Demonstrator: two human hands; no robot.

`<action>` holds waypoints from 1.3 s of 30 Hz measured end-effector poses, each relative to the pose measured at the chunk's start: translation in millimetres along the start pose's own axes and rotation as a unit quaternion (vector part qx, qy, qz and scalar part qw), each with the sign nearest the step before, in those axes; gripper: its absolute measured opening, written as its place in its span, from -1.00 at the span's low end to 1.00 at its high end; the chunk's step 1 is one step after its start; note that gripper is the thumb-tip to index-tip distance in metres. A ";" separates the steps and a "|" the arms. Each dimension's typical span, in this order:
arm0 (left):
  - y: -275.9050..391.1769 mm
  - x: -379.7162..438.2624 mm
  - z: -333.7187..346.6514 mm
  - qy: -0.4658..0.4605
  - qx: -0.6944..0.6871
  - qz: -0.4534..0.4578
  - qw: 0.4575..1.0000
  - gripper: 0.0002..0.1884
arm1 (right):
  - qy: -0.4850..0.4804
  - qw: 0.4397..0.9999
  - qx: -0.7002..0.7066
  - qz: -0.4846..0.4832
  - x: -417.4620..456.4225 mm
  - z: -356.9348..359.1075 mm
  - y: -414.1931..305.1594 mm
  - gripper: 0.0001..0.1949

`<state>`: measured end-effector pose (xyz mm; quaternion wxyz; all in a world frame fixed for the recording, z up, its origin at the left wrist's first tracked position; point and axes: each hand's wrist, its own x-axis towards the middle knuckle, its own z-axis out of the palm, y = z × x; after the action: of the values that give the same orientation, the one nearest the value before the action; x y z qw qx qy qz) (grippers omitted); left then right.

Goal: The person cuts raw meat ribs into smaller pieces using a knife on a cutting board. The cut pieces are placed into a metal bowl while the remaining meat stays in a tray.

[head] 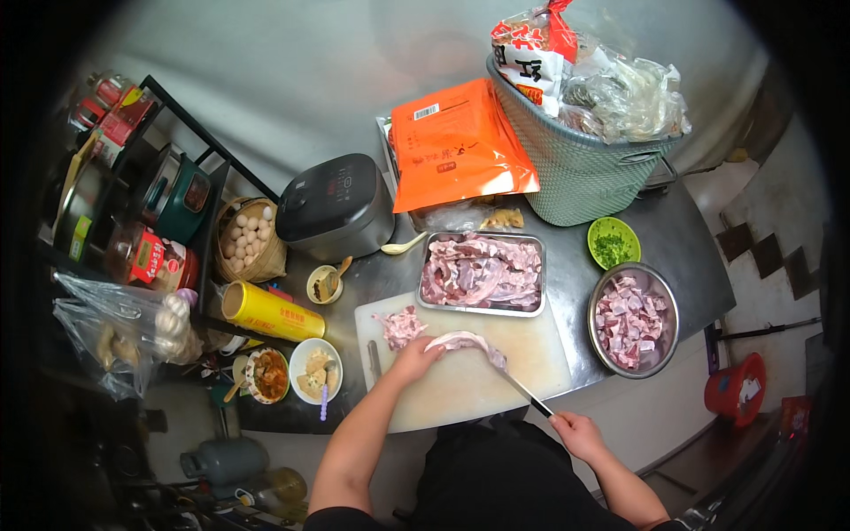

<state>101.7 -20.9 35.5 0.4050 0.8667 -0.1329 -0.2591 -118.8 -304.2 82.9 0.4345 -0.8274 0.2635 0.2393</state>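
Observation:
My left hand (417, 362) grips one end of a long strip of raw meat (468, 340) over the white cutting board (478, 391). In my right hand (575, 433) is the dark handle of a kitchen knife (524, 393), its blade reaching to the far end of the strip. A small heap of meat trimmings (400, 326) lies on the board beyond my left hand. Several raw strips fill a metal tray (546, 279) at the board's back edge. To the right, a steel bowl (671, 358) holds cut chunks of meat (629, 318).
Behind the steel bowl sits a green bowl of chopped greens (614, 244). A woven plastic basket (584, 179), an orange package (461, 146) and a rice cooker (335, 202) line the back. Leftward are an egg basket (275, 255), a yellow canister (279, 312) and a white bowl (302, 391).

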 end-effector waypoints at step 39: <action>35.3 20.8 102.1 0.116 -0.082 -0.082 0.986 -0.70 | 0.055 0.990 0.126 0.032 16.6 2.3 19.0 -0.65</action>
<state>61.5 -117.2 0.8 0.4648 0.8626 0.0083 -0.1994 -119.0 -315.2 60.0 0.5122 -0.7692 0.3413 0.1720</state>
